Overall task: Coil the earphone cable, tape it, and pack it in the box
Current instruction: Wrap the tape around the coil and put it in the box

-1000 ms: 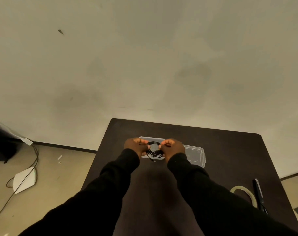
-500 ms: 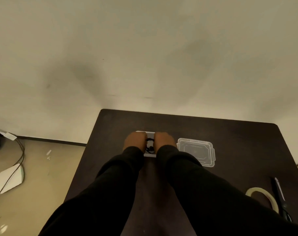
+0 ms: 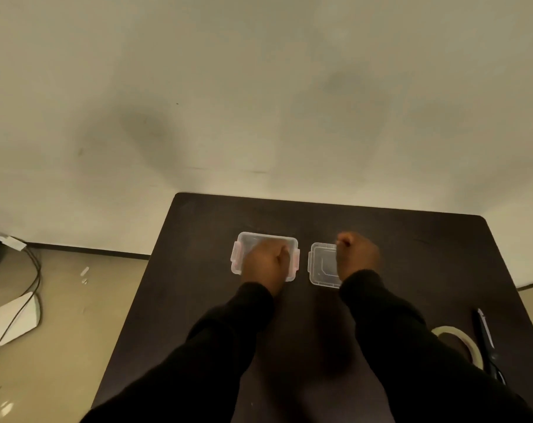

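A small clear plastic box (image 3: 244, 239) with side latches sits on the dark table (image 3: 195, 270). My left hand (image 3: 266, 261) is down inside the box, fingers curled. The black earphone coil is hidden under that hand. Just right of the box lies the clear lid (image 3: 321, 265), flat on the table. My right hand (image 3: 357, 251) rests over the lid's right half with its fingers curled at the far edge. Both arms wear black sleeves.
A roll of clear tape (image 3: 464, 337) lies near the table's right front, with black scissors (image 3: 487, 343) beside it. The wall stands right behind the table. On the floor to the left are cables (image 3: 33, 270) and a white flat object (image 3: 15, 319).
Both hands held the coil together over the box. Now the right hand has let go and moved right onto the lid, while the left hand has sunk into the box.
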